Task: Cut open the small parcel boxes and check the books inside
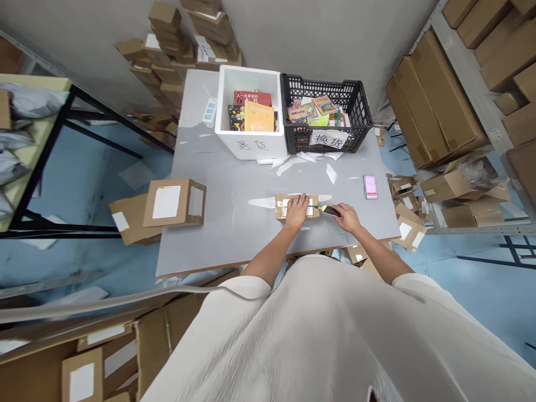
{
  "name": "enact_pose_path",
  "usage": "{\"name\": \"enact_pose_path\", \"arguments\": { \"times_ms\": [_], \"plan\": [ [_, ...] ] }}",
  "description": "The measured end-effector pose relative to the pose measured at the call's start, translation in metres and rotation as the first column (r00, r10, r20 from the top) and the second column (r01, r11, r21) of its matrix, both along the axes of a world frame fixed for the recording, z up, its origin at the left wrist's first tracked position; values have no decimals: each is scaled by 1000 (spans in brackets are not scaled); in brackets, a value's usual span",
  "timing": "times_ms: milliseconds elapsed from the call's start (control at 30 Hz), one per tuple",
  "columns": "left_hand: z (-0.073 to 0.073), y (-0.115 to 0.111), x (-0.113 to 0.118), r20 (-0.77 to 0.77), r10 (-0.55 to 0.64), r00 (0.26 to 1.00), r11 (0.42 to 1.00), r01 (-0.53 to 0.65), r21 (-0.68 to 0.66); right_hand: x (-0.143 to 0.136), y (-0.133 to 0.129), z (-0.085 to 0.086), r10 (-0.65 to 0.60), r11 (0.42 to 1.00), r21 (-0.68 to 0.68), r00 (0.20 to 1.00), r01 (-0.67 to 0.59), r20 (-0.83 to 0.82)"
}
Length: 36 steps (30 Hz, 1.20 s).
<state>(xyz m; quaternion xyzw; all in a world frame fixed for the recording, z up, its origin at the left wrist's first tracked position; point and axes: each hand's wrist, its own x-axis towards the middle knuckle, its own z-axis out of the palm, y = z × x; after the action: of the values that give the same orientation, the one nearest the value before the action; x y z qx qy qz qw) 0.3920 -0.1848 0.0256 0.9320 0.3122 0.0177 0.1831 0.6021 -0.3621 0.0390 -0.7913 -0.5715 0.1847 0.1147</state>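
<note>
A small cardboard box (280, 207) with a white label and a dark strip along its top lies near the table's front edge. My left hand (297, 210) is laid across it, fingers reaching to the far edge and gripping it. In my right hand (347, 218) is a utility knife (330, 210), black with yellow, closed in my fingers. Its front end points left and meets the box's right end; the blade is too small to make out clearly.
On the grey table (226, 234) stand a white foam bin (251, 146) and a black crate (360, 131), both holding books. A larger carton (175, 204) sits at the left edge, a phone (371, 187) to the right. Paper scraps lie before the bins; shelves with cartons flank the table.
</note>
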Motion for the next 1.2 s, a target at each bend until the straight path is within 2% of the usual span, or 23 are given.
{"name": "enact_pose_path", "arguments": {
  "times_ms": [367,533,667,767,900,1067,1200],
  "plan": [
    [1,-1,-3,9,-6,1000,1000,6,-26,16,3,-1,-13,1000,15,1000,13,-13],
    [-3,-2,-6,9,-12,1000,1000,12,-22,38,3,-1,-210,965,144,975,218,-72],
    [-2,-2,-7,33,-22,999,1000,23,-21,51,8,2,-221,966,115,969,233,-108],
    [0,-3,-13,65,-40,997,999,41,-24,44,17,-1,-215,969,89,963,232,-164],
    [3,-3,-34,62,-32,998,999,34,-28,24,43,-9,-153,979,94,959,180,-237],
    [8,-4,-62,24,7,1000,999,-6,-38,-3,88,-13,-27,990,125,959,64,-281],
    [9,1,-69,-28,69,997,997,-69,-21,-17,109,-12,15,997,73,955,7,-296]
  ]
}}
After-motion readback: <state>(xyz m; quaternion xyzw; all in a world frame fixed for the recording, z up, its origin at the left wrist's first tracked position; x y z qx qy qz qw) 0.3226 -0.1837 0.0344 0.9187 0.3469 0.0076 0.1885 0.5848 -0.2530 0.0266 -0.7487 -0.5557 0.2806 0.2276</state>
